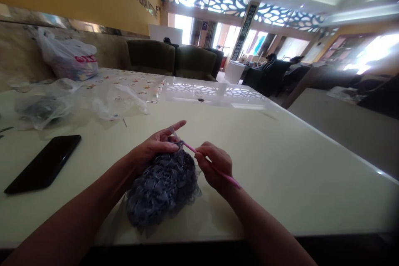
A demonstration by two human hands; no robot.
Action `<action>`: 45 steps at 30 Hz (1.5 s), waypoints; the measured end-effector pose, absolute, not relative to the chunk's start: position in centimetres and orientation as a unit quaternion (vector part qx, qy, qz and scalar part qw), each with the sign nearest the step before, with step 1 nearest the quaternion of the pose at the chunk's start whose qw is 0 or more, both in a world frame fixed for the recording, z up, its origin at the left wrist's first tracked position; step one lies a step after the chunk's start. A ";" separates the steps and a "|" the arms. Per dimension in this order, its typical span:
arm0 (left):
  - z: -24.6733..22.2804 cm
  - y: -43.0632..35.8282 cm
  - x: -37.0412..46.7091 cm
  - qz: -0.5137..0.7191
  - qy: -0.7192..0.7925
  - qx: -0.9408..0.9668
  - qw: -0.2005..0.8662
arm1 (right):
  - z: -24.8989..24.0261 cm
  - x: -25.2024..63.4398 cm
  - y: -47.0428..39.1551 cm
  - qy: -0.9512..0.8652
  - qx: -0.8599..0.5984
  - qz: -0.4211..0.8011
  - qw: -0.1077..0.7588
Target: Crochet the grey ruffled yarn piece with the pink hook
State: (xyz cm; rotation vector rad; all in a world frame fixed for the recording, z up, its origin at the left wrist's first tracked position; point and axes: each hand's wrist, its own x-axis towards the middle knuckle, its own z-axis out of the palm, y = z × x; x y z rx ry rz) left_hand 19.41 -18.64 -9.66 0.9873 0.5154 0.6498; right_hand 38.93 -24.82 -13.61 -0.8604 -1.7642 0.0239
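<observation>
Bare forearms (90, 195) lie nearest, angled in from the bottom edge over a glossy, pale table (264, 145). At far left a black smartphone (43, 164) rests face up, and beyond it sits a crumpled clear plastic bag (46, 104) with something dark inside. Behind that stands a knotted white carrier bag (70, 52) with red print, then a second thin plastic bag (116, 102) lying loose near the edge of a flower-patterned tablecloth (137, 79). Dark armchairs (152, 56) stand past the table's far end. Left hand (158, 143) comes next, thumb pressed on the upper edge of a gray ruffled crochet piece (163, 187), index finger stretched out with a strand of gray yarn (173, 131) by it. That piece rests on the table, between and just below the hands. Right hand (216, 162) is closed around a pink crochet hook (190, 148) — its tip at the work's top edge. The two hands are near each other but apart — only hook and work bridge them. Farther right, a lettered pillar (245, 31) leans in view.
</observation>
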 end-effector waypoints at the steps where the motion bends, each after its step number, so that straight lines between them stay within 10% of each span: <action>1: -9.6 -18.4 19.2 0.311 0.247 0.466 0.790 | -13.4 39.1 -24.8 -0.736 -0.375 0.063 0.560; 8: -10.2 -18.1 19.5 0.311 0.265 0.508 0.758 | -13.0 40.1 -24.2 -0.661 -0.342 0.369 0.557; 15: -11.6 -19.9 21.3 0.287 0.246 0.597 0.707 | -13.1 39.3 -24.1 -0.772 -0.361 0.068 0.519; 34: -10.6 -17.2 18.2 0.245 0.265 0.623 0.694 | -11.4 42.3 -23.6 -0.763 -0.315 0.318 0.466; 45: -10.9 -19.1 20.5 0.345 0.348 0.768 0.412 | -13.0 39.7 -23.7 -0.813 -0.444 0.015 0.376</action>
